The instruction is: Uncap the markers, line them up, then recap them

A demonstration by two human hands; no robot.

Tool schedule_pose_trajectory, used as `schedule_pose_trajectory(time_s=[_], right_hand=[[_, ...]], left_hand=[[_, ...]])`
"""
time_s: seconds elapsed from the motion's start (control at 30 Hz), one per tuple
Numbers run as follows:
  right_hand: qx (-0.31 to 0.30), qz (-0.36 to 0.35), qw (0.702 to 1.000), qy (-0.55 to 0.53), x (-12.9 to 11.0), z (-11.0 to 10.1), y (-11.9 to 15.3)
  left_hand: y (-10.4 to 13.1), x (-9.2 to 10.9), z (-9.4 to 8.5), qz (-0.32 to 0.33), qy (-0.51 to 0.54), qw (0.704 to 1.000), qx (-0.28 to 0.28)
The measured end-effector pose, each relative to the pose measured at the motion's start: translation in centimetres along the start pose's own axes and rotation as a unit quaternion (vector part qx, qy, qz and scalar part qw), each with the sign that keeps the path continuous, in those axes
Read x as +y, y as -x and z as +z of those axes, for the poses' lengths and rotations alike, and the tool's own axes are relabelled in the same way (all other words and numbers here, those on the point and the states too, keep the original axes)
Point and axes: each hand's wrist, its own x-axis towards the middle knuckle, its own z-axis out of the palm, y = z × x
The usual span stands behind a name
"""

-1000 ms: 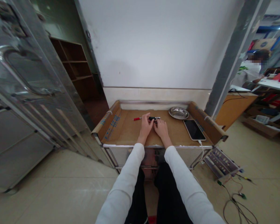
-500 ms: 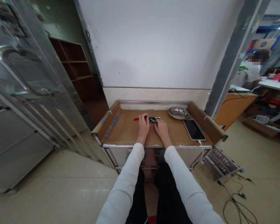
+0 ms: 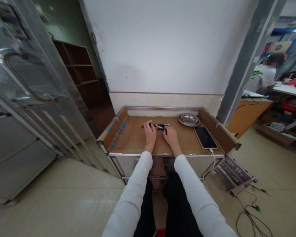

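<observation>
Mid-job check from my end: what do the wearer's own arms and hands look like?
Both arms wear long, plain white sleeves, with no markings visible. The cuffs leave the wrists uncovered. The left hand and right hand are gloveless. Anything as small as a ring is hard to make out.

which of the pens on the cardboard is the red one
The leftmost: the red pen, its end showing just left of the left hand. The others, such as the black pen lying beyond the right hand, show black and no red.
</observation>
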Motion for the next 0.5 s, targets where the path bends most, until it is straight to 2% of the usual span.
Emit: schedule_pose_trajectory(time_s=[0.37,0.43,0.5], right_hand=[[0.010,0.007,1.000,-0.003,0.04,0.16,0.03],[0.014,0.011,1.000,-0.002,0.06,0.18,0.01],[0.024,0.019,1.000,-0.001,0.08,0.17,-0.03]], left_hand=[[-0.19,-0.52,-0.17,-0.049,0.003,0.998,0.040],[-0.20,-0.69,-0.13,-0.052,-0.003,0.998,0.028],[-0.16,-0.88,-0.01,-0.051,-0.007,0.999,-0.012]])
